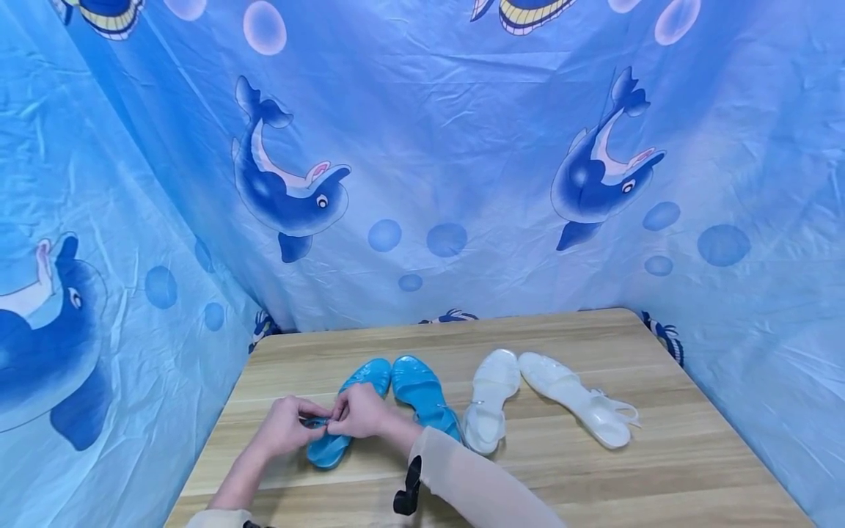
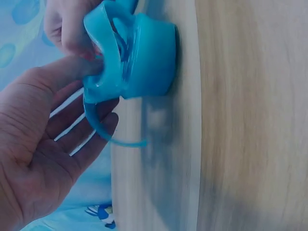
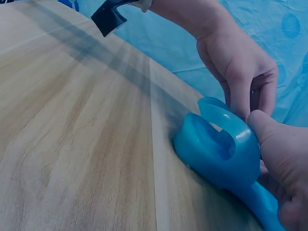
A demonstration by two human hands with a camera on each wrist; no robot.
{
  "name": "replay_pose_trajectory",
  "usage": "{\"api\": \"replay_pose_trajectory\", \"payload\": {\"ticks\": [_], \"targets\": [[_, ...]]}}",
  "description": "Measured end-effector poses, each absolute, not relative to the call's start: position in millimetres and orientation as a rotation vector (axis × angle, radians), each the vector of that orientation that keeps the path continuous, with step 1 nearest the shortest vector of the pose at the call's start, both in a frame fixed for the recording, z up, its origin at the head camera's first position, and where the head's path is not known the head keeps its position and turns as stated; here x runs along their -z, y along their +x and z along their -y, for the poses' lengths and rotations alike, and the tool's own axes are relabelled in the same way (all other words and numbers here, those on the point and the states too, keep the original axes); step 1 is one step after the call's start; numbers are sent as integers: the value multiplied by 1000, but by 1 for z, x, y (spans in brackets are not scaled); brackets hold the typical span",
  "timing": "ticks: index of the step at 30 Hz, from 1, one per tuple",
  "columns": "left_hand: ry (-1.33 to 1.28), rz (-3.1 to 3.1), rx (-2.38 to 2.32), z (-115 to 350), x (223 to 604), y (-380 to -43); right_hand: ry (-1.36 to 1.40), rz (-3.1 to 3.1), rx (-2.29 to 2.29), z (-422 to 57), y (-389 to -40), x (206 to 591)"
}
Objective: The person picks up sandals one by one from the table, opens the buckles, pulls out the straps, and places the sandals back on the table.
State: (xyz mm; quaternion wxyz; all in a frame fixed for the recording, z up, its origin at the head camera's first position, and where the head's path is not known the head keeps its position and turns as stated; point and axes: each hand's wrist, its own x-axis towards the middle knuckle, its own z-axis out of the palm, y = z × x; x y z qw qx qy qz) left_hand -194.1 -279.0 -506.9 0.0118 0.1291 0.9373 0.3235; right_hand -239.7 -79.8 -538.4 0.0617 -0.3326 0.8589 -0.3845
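A turquoise jelly sandal (image 1: 328, 452) lies sole down on the table, toe pointing away, the leftmost of the shoes. At its ankle strap (image 2: 107, 41) both hands meet. My left hand (image 1: 287, 427) pinches the strap from the left with thumb and forefinger; its other fingers stretch out below, in the left wrist view. From the right, my right hand (image 1: 363, 412) pinches the strap close to the left fingertips. A thin loose strap end (image 2: 115, 140) curves down past the left fingers. The fingertips partly hide the fastening.
A second turquoise sandal (image 1: 420, 387) stands to the right, partly behind the right forearm. Beyond it lie two white sandals (image 1: 491, 400) (image 1: 569, 392), toes close together. The wooden table (image 1: 667, 455) ends at a blue dolphin-print curtain (image 1: 422, 169) behind and at the sides.
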Motion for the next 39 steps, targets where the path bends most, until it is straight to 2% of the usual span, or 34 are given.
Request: {"api": "replay_pose_trajectory", "payload": {"ticks": [10,20,27,39], "targets": [[276,-2923,-1069,278,510,-193,-986,-2581,1244,77,-241,538],[310,-2944,-1054,280,511,-191,-873,-2587,1265,78,-237,536],[212,-2961,-1118,277,511,-190,-908,-2622,1294,81,-238,533],[186,-2945,-1143,277,512,-189,-782,-2637,1329,84,-235,533]]}}
